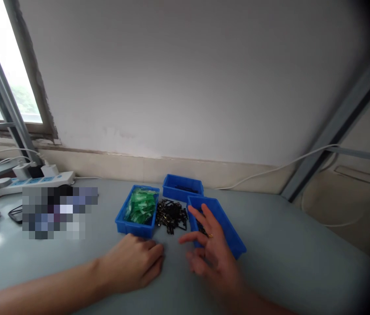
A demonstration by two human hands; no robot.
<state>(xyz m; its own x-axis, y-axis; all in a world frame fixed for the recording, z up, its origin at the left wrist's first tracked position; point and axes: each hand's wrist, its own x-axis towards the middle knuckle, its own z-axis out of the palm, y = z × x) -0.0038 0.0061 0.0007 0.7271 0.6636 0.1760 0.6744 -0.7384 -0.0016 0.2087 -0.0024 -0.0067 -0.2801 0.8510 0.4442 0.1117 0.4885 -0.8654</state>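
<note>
My left hand (pixel 137 259) rests on the grey table with its fingers curled in; whatever it may hold is hidden. Just beyond it stands a blue bin (pixel 135 230) filled with green, shiny plastic pieces (pixel 143 205). My right hand (pixel 213 249), slightly blurred, hovers with fingers spread in front of another blue bin (pixel 229 232), covering part of it. A few small dark pieces show inside that bin beside my fingers. Between the two bins lies a loose pile of small black and metallic parts (pixel 172 214), too small to name.
A third blue bin (pixel 182 187) with dark items stands behind the pile near the wall. At the left are a white power strip (pixel 37 181) with plugs and cables, and a pixelated area. Metal frame posts (pixel 329 118) rise on both sides.
</note>
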